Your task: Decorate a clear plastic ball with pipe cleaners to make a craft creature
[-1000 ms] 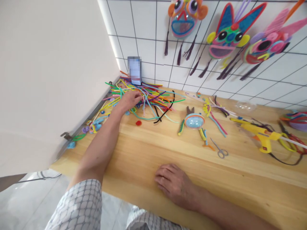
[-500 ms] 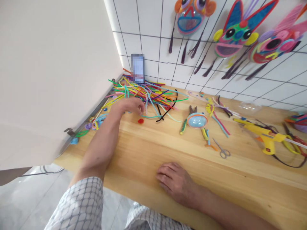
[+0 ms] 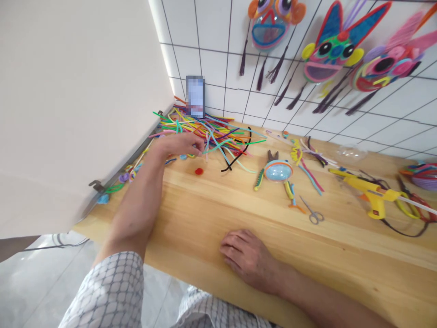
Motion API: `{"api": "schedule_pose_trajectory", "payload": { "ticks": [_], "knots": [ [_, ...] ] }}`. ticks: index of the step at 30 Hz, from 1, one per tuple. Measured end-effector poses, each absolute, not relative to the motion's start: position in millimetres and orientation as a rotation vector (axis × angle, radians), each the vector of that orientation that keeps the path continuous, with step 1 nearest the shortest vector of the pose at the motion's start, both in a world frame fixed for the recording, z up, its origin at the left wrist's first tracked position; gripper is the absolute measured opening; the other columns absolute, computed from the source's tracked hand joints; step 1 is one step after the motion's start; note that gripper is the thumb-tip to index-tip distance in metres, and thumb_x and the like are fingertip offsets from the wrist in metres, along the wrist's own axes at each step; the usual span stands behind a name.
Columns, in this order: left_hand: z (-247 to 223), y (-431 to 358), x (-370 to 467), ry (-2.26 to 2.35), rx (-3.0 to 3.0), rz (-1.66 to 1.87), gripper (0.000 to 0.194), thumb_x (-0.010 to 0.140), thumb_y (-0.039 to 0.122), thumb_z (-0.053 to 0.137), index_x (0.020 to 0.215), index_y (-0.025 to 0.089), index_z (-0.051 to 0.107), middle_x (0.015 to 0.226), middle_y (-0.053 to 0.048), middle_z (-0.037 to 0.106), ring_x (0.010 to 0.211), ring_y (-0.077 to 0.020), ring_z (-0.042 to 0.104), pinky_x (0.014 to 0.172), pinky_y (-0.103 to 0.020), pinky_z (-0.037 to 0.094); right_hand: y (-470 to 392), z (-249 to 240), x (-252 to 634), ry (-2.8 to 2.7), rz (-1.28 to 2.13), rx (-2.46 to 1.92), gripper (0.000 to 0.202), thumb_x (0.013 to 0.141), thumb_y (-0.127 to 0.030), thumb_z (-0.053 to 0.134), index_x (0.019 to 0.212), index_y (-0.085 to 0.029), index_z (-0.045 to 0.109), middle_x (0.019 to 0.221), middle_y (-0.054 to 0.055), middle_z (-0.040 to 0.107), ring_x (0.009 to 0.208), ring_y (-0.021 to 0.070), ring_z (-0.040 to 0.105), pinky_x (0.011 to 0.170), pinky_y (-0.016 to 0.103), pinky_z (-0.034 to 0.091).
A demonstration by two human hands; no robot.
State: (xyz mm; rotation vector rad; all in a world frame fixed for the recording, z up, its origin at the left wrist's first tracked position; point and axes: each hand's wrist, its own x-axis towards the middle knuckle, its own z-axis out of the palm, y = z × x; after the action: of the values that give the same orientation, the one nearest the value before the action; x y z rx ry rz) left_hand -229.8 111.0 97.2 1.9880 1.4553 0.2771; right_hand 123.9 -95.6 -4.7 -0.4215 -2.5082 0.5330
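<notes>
My left hand point(image 3: 187, 144) reaches over the near side of a pile of colourful pipe cleaners point(image 3: 218, 130). Its fingers are closed in a pinch, and a teal pipe cleaner point(image 3: 221, 146) sticks out from them to the right. A small red disc point(image 3: 199, 171) lies on the wooden table just below that hand. My right hand point(image 3: 244, 257) rests palm down near the table's front edge, fingers loosely bent, with nothing seen in it. Right of the pile lie pliers point(image 3: 273, 156), partly covered by a clear, orange-rimmed oval piece point(image 3: 279, 172).
Small scissors point(image 3: 313, 214) and a yellow glue gun point(image 3: 375, 196) lie to the right, near larger scissors point(image 3: 413, 205). A phone point(image 3: 195, 96) leans on the tiled wall behind the pile. Colourful masks point(image 3: 334, 52) hang above. A white panel point(image 3: 78, 109) borders the left side.
My left hand has risen slightly from the table, and the teal pipe cleaner has lifted and tilted with it. My right hand stays in place. The view has shifted slightly.
</notes>
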Motion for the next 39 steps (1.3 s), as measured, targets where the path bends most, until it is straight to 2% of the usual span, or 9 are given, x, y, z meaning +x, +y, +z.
{"api": "schedule_pose_trajectory", "payload": {
  "ticks": [6, 12, 17, 23, 26, 29, 32, 35, 39],
  "knots": [
    [136, 92, -237, 1.381, 1.689, 0.946, 0.015, 0.086, 0.023, 0.082, 0.081, 0.021, 0.068, 0.066, 0.002, 0.061, 0.057, -0.0122, 0.055, 0.055, -0.022, 0.042, -94, 0, 123, -2.465, 0.499, -0.407, 0.008, 0.105, -0.015, 0.062, 0.109, -0.017, 0.068, 0.103, 0.007, 0.078, 0.102, 0.02, 0.069, 0.092, 0.035, 0.057],
    [161, 79, -217, 1.235, 1.46, 1.48, 0.024, 0.096, 0.03, 0.079, 0.087, 0.021, 0.058, 0.078, 0.002, 0.069, 0.052, -0.0073, 0.057, 0.051, -0.019, 0.042, -94, -4, 122, -2.487, 0.478, -0.401, 0.011, 0.105, -0.016, 0.061, 0.113, -0.019, 0.068, 0.103, 0.008, 0.079, 0.102, 0.0206, 0.071, 0.092, 0.037, 0.058],
    [173, 64, -186, 1.056, 1.369, 1.463, 0.026, 0.096, 0.03, 0.078, 0.086, 0.02, 0.055, 0.07, 0.004, 0.069, 0.046, -0.0071, 0.057, 0.044, -0.018, 0.039, -91, 5, 125, -2.426, 0.513, -0.403, 0.015, 0.106, -0.02, 0.06, 0.118, -0.022, 0.069, 0.106, 0.008, 0.08, 0.102, 0.0211, 0.074, 0.092, 0.037, 0.061],
    [158, 43, -125, 0.854, 1.38, 1.248, 0.039, 0.087, 0.043, 0.085, 0.087, 0.02, 0.055, 0.066, 0.003, 0.071, 0.045, -0.0076, 0.058, 0.044, -0.017, 0.042, -71, 73, 146, -2.069, 0.311, -0.773, 0.031, 0.105, -0.022, 0.061, 0.136, -0.025, 0.062, 0.126, 0.013, 0.074, 0.113, 0.0252, 0.072, 0.095, 0.041, 0.061],
    [146, 33, -90, 0.719, 1.341, 1.143, 0.044, 0.082, 0.048, 0.088, 0.089, 0.019, 0.057, 0.068, 0.002, 0.072, 0.048, -0.0083, 0.06, 0.046, -0.018, 0.046, -56, 95, 156, -2.05, 0.217, -0.885, 0.031, 0.105, -0.031, 0.063, 0.135, -0.023, 0.063, 0.118, 0.012, 0.075, 0.097, 0.0242, 0.072, 0.09, 0.041, 0.06],
    [134, 20, -57, 0.628, 1.23, 1.112, 0.047, 0.08, 0.048, 0.091, 0.09, 0.018, 0.056, 0.071, 0.002, 0.073, 0.05, -0.0088, 0.063, 0.048, -0.019, 0.048, -43, 94, 161, -2.12, 0.19, -0.983, 0.031, 0.103, -0.039, 0.066, 0.127, -0.02, 0.066, 0.114, 0.013, 0.077, 0.104, 0.0295, 0.072, 0.094, 0.045, 0.057],
    [124, 4, -35, 0.589, 1.127, 1.121, 0.046, 0.08, 0.044, 0.093, 0.092, 0.018, 0.057, 0.075, 0.001, 0.075, 0.055, -0.0099, 0.067, 0.051, -0.019, 0.05, -39, 81, 166, -2.138, 0.421, -1.071, 0.02, 0.105, -0.036, 0.058, 0.109, -0.021, 0.069, 0.093, 0.008, 0.078, 0.089, 0.0252, 0.072, 0.083, 0.037, 0.054],
    [113, -8, -29, 0.57, 1.047, 1.054, 0.043, 0.079, 0.039, 0.094, 0.101, 0.015, 0.066, 0.08, 0.0, 0.076, 0.058, -0.0103, 0.07, 0.052, -0.019, 0.053, -47, 70, 173, -2.107, 0.795, -1.067, 0.025, 0.107, -0.034, 0.05, 0.093, -0.022, 0.068, 0.067, -0.001, 0.068, 0.063, 0.0162, 0.063, 0.069, 0.029, 0.047],
    [107, -15, -35, 0.554, 0.944, 1.036, 0.039, 0.079, 0.036, 0.096, 0.1, 0.012, 0.073, 0.08, -0.001, 0.077, 0.057, -0.0103, 0.072, 0.049, -0.018, 0.055, -63, 68, 185, -2.021, 1.192, -1.013, 0.031, 0.105, -0.044, 0.054, 0.095, -0.02, 0.071, 0.058, -0.006, 0.055, 0.054, 0.0123, 0.05, 0.061, 0.027, 0.039]
  ]
}}
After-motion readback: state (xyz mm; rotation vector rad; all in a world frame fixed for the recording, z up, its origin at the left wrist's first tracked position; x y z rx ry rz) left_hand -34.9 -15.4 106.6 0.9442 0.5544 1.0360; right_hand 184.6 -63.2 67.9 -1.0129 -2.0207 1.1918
